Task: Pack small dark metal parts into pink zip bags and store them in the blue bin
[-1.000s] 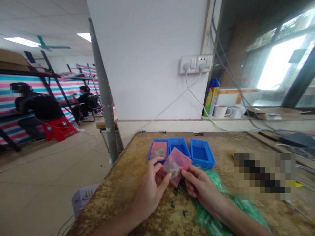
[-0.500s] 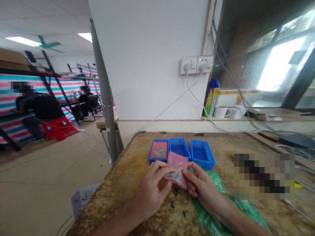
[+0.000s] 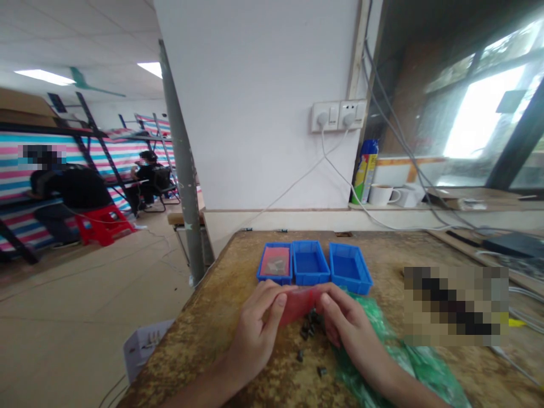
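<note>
- A pink bag (image 3: 297,306) is held over the bench (image 3: 229,272), stretched between both hands, its upper edge folded over.
- Its left side is pinched by the left hand (image 3: 259,320), thumb against fingers; no wide opening is left in the grip.
- Its right side is gripped likewise by the right hand (image 3: 346,314), with the fingers curled in.
- Whether anything is contained in the held bag cannot be told.
- Small dark parts (image 3: 311,327) are heaped at five o'clock from the bag, close to it; two more are scattered nearer six o'clock.
- A left blue tray (image 3: 274,280) is placed at eleven o'clock from the bag, and a second pink bag (image 3: 276,259) with greyish pieces showing through is held in it.
- A middle blue tray (image 3: 311,278) is set just beside it, between twelve and one o'clock.
- A right blue tray (image 3: 352,288) is set at two o'clock, separated from the middle one by a gap.
- Green plastic (image 3: 433,368) is spread toward four o'clock and is partly covered by the right forearm.
</note>
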Available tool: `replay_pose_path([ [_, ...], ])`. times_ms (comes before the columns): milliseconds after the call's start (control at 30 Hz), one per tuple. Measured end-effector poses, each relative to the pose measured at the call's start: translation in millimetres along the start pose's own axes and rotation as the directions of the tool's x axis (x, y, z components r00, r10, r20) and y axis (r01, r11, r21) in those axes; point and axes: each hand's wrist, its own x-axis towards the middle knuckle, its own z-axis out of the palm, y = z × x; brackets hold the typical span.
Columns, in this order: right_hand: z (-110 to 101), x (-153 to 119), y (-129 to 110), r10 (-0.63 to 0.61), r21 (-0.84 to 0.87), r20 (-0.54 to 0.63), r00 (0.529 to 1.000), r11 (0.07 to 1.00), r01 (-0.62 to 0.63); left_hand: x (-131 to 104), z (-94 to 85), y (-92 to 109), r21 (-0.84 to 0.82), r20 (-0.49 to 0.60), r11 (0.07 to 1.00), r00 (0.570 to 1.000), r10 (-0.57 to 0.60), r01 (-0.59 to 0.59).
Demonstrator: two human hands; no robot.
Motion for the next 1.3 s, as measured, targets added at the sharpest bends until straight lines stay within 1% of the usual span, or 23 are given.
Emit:
replay_pose_path([
  [100,-2,0,-3,-0.168,-0.137,-0.014,0.986,0.977,0.165,-1,-0.6,2,-0.012,0.005,1.000,1.000,0.014,-0.014],
  [167,-4,1,-2,-0.246,-0.223,-0.021,0.969,0.946,0.235,0,-0.7,3,-0.023,0.012,1.000,1.000,0.017,-0.017],
  [267,-6,1,-3,-0.299,-0.286,-0.045,0.953,0.918,0.274,1,-0.3,5,-0.033,0.015,0.999,1.000,0.009,-0.009],
  [400,-5,-1,-9,-0.354,-0.314,-0.091,0.931,0.897,0.310,3,0.7,4,-0.023,0.036,1.000,0.999,0.007,-0.006],
  [467,-3,-2,-12,-0.338,-0.302,-0.115,0.934,0.908,0.291,2,2.1,3,-0.015,0.084,1.000,0.996,0.002,-0.001],
  [567,-3,-2,-13,-0.274,-0.256,-0.155,0.949,0.939,0.229,1,5.4,-2,0.009,0.155,1.000,0.987,-0.031,0.030],
  [667,-5,-1,-8,-0.222,-0.215,-0.169,0.960,0.959,0.184,1,7.7,-4,0.011,0.154,0.998,0.986,-0.060,0.059],
  [733,-6,0,-4,-0.197,-0.196,-0.119,0.973,0.965,0.171,1,7.8,-5,0.003,0.114,0.997,0.990,-0.077,0.077],
  [833,-5,1,1,-0.179,-0.217,0.013,0.984,0.960,0.178,0,8.2,-8,-0.004,0.063,0.994,0.992,-0.106,0.107],
  [867,-4,2,1,-0.176,-0.226,0.042,0.983,0.957,0.181,-1,8.9,-10,-0.010,0.061,0.993,0.991,-0.117,0.118],
  [900,-4,2,1,-0.174,-0.228,0.059,0.983,0.956,0.183,-2,9.8,-12,-0.021,0.056,0.991,0.990,-0.127,0.129],
  [967,-3,2,1,-0.171,-0.206,0.053,0.984,0.962,0.178,-5,11.2,-16,-0.065,0.030,0.989,0.991,-0.128,0.130],
  [1033,-3,3,1,-0.160,-0.178,0.016,0.987,0.971,0.160,-7,10.5,-17,-0.082,0.028,0.994,0.998,-0.063,0.066],
  [1067,-3,4,2,-0.150,-0.167,-0.001,0.989,0.975,0.148,-7,9.1,-17,-0.060,0.029,0.998,1.000,-0.011,0.013],
  [1100,-4,4,3,-0.139,-0.160,-0.015,0.990,0.978,0.134,-7,7.2,-16,-0.026,0.052,0.999,0.998,0.040,-0.039],
  [1133,-4,5,4,-0.128,-0.153,-0.026,0.991,0.981,0.122,-6,5.1,-15,-0.001,0.088,0.995,0.991,0.098,-0.098],
  [1200,-5,6,6,-0.108,-0.131,-0.037,0.993,0.986,0.102,-4,1.7,-13,0.018,0.219,0.984,0.961,0.170,-0.179],
  [1233,-5,6,7,-0.098,-0.119,-0.037,0.994,0.988,0.093,-3,0.9,-13,0.028,0.233,0.979,0.953,0.192,-0.204],
  [1267,-5,6,8,-0.091,-0.109,-0.037,0.995,0.990,0.086,-2,1.0,-14,0.029,0.206,0.971,0.952,0.227,-0.238],
  [1300,-5,7,9,-0.088,-0.098,-0.035,0.996,0.992,0.084,-1,1.8,-15,0.031,0.206,0.967,0.949,0.240,-0.252],
])
